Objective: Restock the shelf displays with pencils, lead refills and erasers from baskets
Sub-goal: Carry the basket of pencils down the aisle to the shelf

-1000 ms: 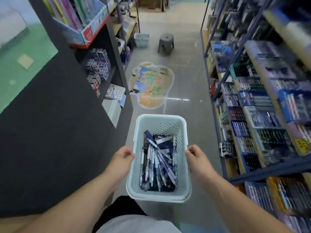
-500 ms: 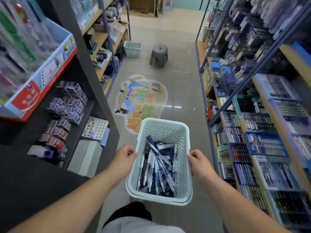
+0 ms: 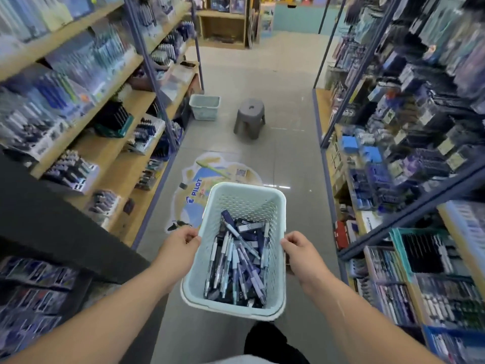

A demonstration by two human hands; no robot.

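Basket (image 3: 244, 198) full of pencils (image 3: 237, 261), gripped between left hand (image 3: 178, 248) and right hand (image 3: 301, 252) fingers; restocking seemingly not begun.

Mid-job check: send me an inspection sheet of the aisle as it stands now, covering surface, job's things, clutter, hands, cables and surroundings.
Surface: grey tiled floor, with a Pilot floor sticker just ahead of the carried basket.
Job's things: carried basket, pale blue and perforated, holds a loose pile of pencils and a few small packs.
Clutter: second basket on the floor by the left shelves; grey stool to its right, mid-aisle.
Hands: left hand grips the carried basket's left rim; right hand grips its right rim.
Cables: nothing seen.
Surroundings: left shelves and right shelves, both stocked with stationery; labels too blurred to read.
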